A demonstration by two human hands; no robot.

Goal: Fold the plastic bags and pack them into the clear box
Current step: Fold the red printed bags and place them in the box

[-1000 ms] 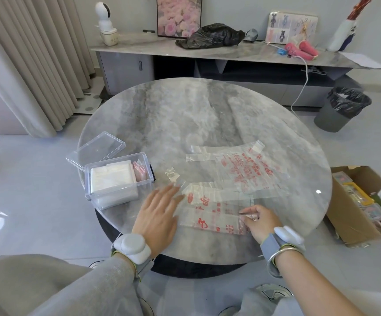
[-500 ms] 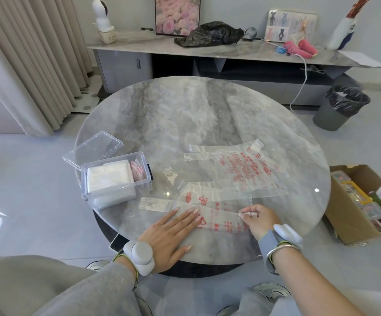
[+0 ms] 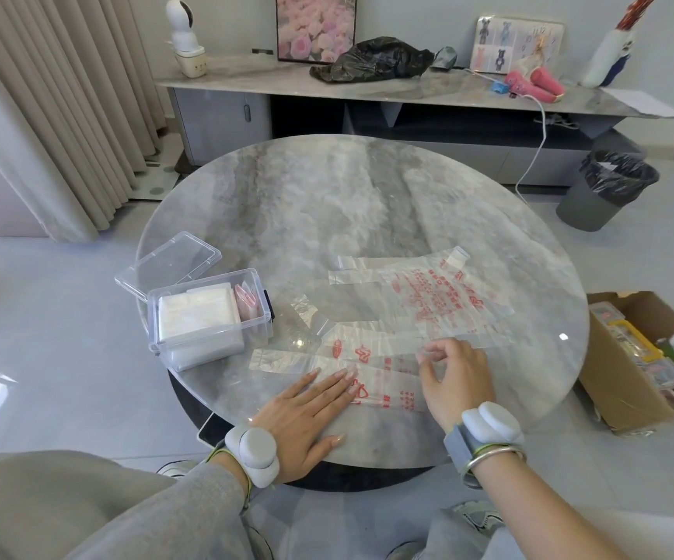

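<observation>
Table (image 3: 327, 204): L hand (image 3: 307, 410) on bag (image 3: 384, 369)

The left hand (image 3: 307, 414) lies flat, palm down, fingers straight; the right hand (image 3: 454, 377) arches, fingers loosely curled downward.

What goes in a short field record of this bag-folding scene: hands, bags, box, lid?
Left hand: flat, pressing the near bag on the table.
Right hand: fingers curled over that bag's right end; grip unclear.
Far bag: spread flat beyond the hands.
Clear box: open, holding folded bags.
Lid: off, lying behind the box.
</observation>
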